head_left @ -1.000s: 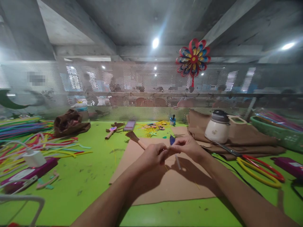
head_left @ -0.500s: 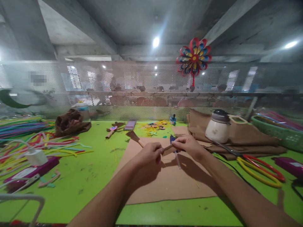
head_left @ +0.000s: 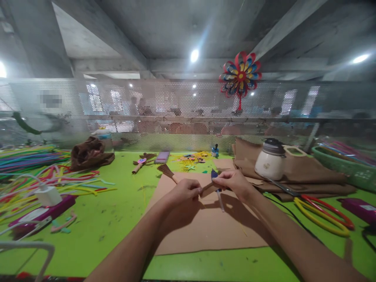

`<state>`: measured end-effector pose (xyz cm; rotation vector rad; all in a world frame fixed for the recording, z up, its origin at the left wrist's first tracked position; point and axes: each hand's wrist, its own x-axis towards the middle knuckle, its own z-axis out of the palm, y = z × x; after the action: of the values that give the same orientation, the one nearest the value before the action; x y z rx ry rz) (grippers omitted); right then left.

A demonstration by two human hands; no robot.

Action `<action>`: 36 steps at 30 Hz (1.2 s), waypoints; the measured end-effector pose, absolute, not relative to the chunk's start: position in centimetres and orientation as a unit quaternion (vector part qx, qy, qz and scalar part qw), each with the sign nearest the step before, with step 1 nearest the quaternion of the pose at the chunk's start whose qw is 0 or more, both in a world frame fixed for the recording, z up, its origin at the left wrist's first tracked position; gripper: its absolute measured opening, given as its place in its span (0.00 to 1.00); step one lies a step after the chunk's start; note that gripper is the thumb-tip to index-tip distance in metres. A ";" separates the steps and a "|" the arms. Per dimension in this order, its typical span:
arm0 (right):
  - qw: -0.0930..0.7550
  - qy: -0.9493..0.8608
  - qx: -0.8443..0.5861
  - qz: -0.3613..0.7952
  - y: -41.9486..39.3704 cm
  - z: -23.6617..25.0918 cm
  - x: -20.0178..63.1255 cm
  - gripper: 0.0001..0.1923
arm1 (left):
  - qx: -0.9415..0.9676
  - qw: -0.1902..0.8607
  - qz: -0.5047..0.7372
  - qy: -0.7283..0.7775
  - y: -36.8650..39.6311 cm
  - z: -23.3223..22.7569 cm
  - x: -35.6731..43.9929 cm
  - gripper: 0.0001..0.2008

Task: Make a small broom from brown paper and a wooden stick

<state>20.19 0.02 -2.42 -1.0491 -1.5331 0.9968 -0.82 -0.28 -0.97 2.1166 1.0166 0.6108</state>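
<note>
Both hands hold a narrow brown paper strip (head_left: 208, 190) between them, over a large tan paper sheet (head_left: 202, 237). At its left end, my left hand (head_left: 186, 192) pinches with thumb and fingers. My right hand (head_left: 235, 183) grips the other end with closed fingertips. Beside the right fingertips is a blue tool (head_left: 214, 173) with a translucent stick (head_left: 221, 201) below; whether the right hand touches it I cannot tell. A fringed brown paper piece (head_left: 166, 170) with a light stem lies at the sheet's upper left, partly behind my left hand.
Scissors (head_left: 321, 215) with red and yellow handles lie right, near folded brown paper (head_left: 311, 172) and a white jar (head_left: 270, 158). Colourful pipe cleaners (head_left: 38, 158) and a purple power strip (head_left: 44, 215) lie left. A small blue bottle (head_left: 215, 150) stands behind; a perforated screen (head_left: 176, 102) borders the table.
The view has shifted slightly. Both hands stay in nearly the same place on the paper strip, which is tilted a little more steeply now.
</note>
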 end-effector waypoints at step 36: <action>0.474 -0.688 -0.409 0.366 -0.4 -2.5 19.7 0.16 | 0.673 0.598 0.292 0.323 -1.1 -0.8 0.1 0.09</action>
<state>19.73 -0.39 -2.50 -1.0006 -1.6836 0.8943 0.06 -1.08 -0.84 1.5602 0.7498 0.6775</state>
